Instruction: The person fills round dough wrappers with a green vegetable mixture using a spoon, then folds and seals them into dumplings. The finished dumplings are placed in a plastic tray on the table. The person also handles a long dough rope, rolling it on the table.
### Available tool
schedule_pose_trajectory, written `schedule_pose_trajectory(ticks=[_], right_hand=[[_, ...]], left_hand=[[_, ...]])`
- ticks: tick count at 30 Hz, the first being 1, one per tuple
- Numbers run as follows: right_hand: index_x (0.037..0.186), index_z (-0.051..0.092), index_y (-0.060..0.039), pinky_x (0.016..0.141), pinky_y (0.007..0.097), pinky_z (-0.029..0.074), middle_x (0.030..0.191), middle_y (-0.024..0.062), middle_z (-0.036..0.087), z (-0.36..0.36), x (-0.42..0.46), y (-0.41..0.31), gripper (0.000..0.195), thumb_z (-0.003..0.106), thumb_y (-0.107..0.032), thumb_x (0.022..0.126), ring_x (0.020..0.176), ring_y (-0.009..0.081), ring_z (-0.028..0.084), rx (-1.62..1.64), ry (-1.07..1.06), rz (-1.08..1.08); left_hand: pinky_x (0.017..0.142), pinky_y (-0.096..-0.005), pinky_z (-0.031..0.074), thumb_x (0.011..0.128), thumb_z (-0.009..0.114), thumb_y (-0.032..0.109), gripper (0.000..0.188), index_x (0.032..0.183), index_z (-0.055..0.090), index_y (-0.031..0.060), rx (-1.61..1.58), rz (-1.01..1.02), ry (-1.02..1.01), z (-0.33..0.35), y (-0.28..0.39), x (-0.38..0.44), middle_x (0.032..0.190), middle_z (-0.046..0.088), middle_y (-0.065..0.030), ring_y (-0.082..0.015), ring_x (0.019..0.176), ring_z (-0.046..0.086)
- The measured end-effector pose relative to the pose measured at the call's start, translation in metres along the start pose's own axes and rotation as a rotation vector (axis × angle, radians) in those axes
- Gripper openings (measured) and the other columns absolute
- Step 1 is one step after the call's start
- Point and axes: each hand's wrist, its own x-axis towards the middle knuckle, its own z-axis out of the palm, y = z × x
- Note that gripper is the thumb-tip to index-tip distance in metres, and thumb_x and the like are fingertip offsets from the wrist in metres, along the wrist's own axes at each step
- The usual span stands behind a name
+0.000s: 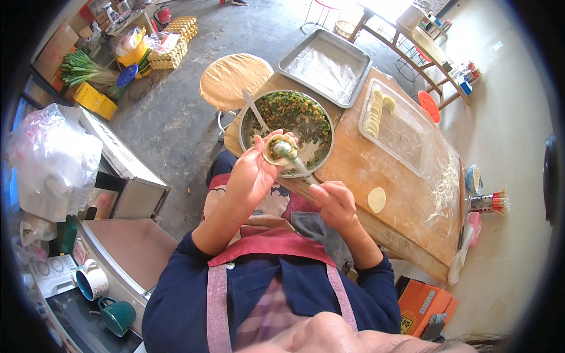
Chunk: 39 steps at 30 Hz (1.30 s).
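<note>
My left hand (258, 167) cups a round dumpling wrapper (270, 159) with chopped green filling on it. The bowl of a metal spoon (301, 167) presses on that filling, and my right hand (334, 204) grips the spoon's handle. Both hands are over the near side of a large metal bowl (330, 148), which holds chopped green and orange filling (295, 108). A second utensil with a flat pale handle (255, 108) leans inside the bowl, its lower end hidden. One flat wrapper (376, 200) lies on the floured wooden board (348, 167) to the right.
A clear plastic tray (399, 141) on the board holds a row of folded dumplings (376, 114). Behind the bowl sits a metal tray (324, 66) lined with plastic film. A cloth-covered round stool (236, 79) stands at the far left of the table. Flour (443, 189) dusts the board's right edge.
</note>
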Motion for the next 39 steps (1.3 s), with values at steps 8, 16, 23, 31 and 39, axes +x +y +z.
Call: schedule_pose_trajectory(ticks=[8,16,23,31,39], right_hand=[[0.127,0.071,-0.0052,0.077,0.0422,0.052,0.096,0.0090,0.062,0.009,0.008,-0.003,0.048,0.080,-0.010,0.080,0.088,0.0305,0.062,-0.292,-0.223,0.276],[0.121,0.070,-0.0090,0.095,0.0471,0.049,0.118,0.0109,0.063,0.012,0.046,0.006,0.042,0.082,-0.022,0.082,0.111,0.0337,0.060,-0.076,-0.045,0.050],[0.107,0.071,-0.0080,0.087,0.0437,0.052,0.105,0.0090,0.063,0.008,0.053,0.013,0.030,0.081,-0.013,0.080,0.096,0.0323,0.065,-0.328,-0.161,0.327],[0.104,0.071,-0.0067,0.073,0.0422,0.054,0.101,0.0102,0.062,0.015,0.070,0.006,0.027,0.080,-0.009,0.079,0.083,0.0306,0.064,-0.134,-0.018,-0.041],[0.106,0.072,-0.0067,0.075,0.0417,0.055,0.102,0.0104,0.064,0.017,0.063,0.010,0.028,0.078,-0.002,0.080,0.085,0.0304,0.065,-0.159,-0.041,0.144]], left_hand=[[0.121,-0.0486,0.042,0.115,0.033,0.021,0.045,0.148,0.040,-0.0100,0.012,0.098,0.006,-0.011,0.007,0.004,0.148,0.051,-0.0283,-0.0373,0.140,0.052],[0.122,-0.0474,0.041,0.114,0.035,0.016,0.048,0.154,0.035,-0.0103,0.102,-0.072,-0.128,-0.002,-0.002,-0.010,0.152,0.048,-0.0303,-0.0367,0.142,0.050],[0.122,-0.0468,0.041,0.115,0.033,0.017,0.047,0.153,0.037,-0.0091,0.111,0.017,-0.108,-0.010,0.005,-0.011,0.151,0.052,-0.0261,-0.0342,0.140,0.053],[0.123,-0.0477,0.039,0.114,0.035,0.016,0.048,0.152,0.036,-0.0128,0.092,-0.048,-0.105,-0.006,0.003,-0.014,0.153,0.046,-0.0310,-0.0390,0.143,0.049],[0.122,-0.0458,0.041,0.114,0.034,0.016,0.046,0.153,0.039,-0.0089,0.081,-0.016,-0.109,-0.014,0.002,-0.009,0.151,0.051,-0.0266,-0.0335,0.140,0.054]])
